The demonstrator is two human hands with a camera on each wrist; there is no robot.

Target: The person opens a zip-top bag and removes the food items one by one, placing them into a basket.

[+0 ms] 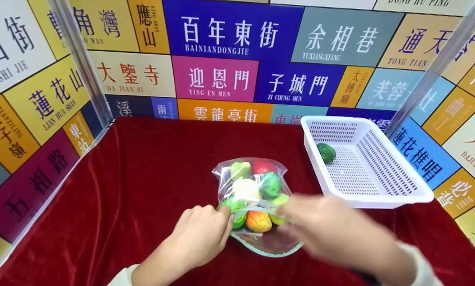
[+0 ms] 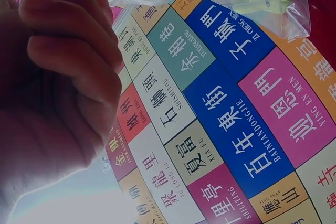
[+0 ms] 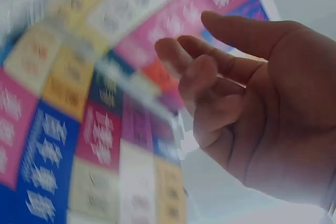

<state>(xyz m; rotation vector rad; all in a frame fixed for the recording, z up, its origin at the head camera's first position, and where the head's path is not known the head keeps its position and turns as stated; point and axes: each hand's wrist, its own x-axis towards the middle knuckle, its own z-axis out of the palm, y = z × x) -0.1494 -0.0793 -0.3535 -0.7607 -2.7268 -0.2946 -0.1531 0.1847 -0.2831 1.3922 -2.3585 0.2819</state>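
Note:
A clear zip bag (image 1: 266, 241) lies on the cloth with its mouth towards me. Inside are several toy fruits and vegetables, among them a red one (image 1: 263, 167), a white one (image 1: 245, 190), a dark green one (image 1: 270, 186) and an orange-yellow one (image 1: 258, 221). My left hand (image 1: 201, 230) pinches the left side of the bag's mouth, its fingers curled in the left wrist view. Blurred at the bag's right side is my right hand (image 1: 328, 226). In the right wrist view its fingers (image 3: 215, 111) are loosely bent, with nothing between them and the thumb.
A white plastic basket (image 1: 384, 200) stands at the right, behind my right hand, with one dark green toy vegetable (image 1: 325, 153) in it. Red velvet cloth (image 1: 150, 171) covers the table. Panels with printed signs (image 1: 221, 35) rise at the back and both sides.

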